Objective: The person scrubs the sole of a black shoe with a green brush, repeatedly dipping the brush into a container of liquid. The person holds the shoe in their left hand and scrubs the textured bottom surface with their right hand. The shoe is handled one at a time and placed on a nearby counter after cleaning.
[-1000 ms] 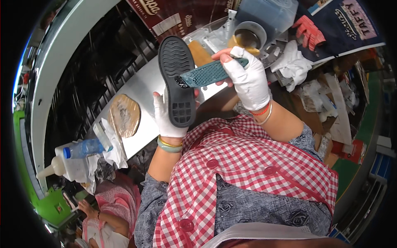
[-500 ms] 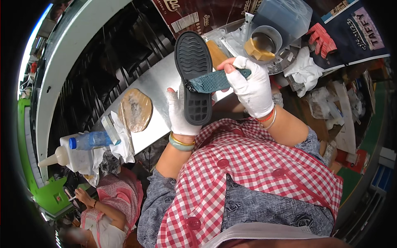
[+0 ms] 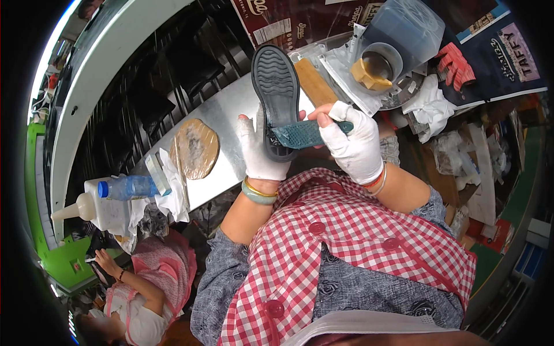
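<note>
The white-gloved left hand [image 3: 258, 154] grips a black rubbery shoe sole [image 3: 277, 78], wavy-ridged at the toe, above a shiny metal table [image 3: 226, 164]; the right hand [image 3: 353, 141] pinches a teal, cross-textured strip [image 3: 307, 135] whose far end overlaps the sole's heel. Nearby, a translucent cup [image 3: 397, 60] holds something brownish, probably liquid.

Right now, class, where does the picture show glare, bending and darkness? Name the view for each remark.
Head view: the table glares nearly white beside the left hand; head view: the pale frame at the left bows, likely from the lens; head view: the corners fall to black; head view: ridges on the shoe sole look clear.
</note>
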The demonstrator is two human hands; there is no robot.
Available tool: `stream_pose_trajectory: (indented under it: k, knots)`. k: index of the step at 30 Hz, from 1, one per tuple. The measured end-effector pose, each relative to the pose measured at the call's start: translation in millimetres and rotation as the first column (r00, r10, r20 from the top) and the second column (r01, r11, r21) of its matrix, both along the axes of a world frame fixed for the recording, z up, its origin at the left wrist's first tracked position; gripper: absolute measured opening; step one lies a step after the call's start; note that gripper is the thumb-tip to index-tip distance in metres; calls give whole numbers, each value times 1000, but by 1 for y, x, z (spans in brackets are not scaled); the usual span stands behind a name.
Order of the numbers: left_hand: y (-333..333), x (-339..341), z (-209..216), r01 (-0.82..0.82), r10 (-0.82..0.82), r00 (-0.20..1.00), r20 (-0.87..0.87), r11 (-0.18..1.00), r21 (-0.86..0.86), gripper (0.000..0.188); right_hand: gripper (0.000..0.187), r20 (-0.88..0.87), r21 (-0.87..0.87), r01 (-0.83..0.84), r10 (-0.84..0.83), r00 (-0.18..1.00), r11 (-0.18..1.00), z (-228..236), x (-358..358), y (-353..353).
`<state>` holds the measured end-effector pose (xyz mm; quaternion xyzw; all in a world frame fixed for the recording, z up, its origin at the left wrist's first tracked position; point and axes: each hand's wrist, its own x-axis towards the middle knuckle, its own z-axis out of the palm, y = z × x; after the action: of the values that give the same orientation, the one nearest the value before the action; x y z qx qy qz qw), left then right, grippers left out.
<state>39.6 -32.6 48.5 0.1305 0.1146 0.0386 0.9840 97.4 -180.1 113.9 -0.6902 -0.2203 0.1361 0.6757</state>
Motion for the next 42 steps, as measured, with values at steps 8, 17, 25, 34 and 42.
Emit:
stream_pose_trajectory:
  k: [8, 17, 25, 34, 42]
  knots:
    - [2, -2, -3, 15, -15, 1000, -13, 1000, 10, 76, 10, 76, 13, -77, 76, 994, 997, -9, -1, -2]
    - [6, -9, 5, 128, -123, 986, -108, 991, 41, 81, 12, -18, -92, -296, 296, 955, 951, 14, 7, -6]
    - [18, -16, 4, 341, -317, 938, -137, 912, 227, 90, 21, -226, -110, -489, 457, 860, 865, 33, 14, 4]
    - [31, -17, 2, 455, -456, 885, -91, 809, 373, 75, 26, -251, -205, -646, 598, 761, 735, 40, 23, 22]
    - [43, -14, 4, 580, -601, 786, -141, 640, 504, 81, 26, -298, -214, -715, 653, 697, 665, 46, 22, 36]
